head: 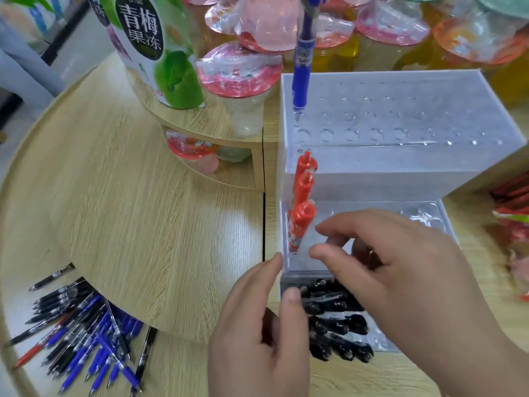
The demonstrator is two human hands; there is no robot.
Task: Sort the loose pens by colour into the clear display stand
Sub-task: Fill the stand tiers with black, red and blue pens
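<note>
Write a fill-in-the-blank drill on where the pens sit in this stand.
1. The single pen in the top tier of the clear display stand is ____.
2. The red pens stand in the ____ tier.
3. The lowest-tier pens are ____.
4. The loose pens lie on the wooden table, to the stand's ____.

Missing words: blue; middle; black; left.

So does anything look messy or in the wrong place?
Nothing in the display stand: the blue pen stands on top, red pens in the middle, black pens lowest. Only the loose pens lie jumbled.
</note>
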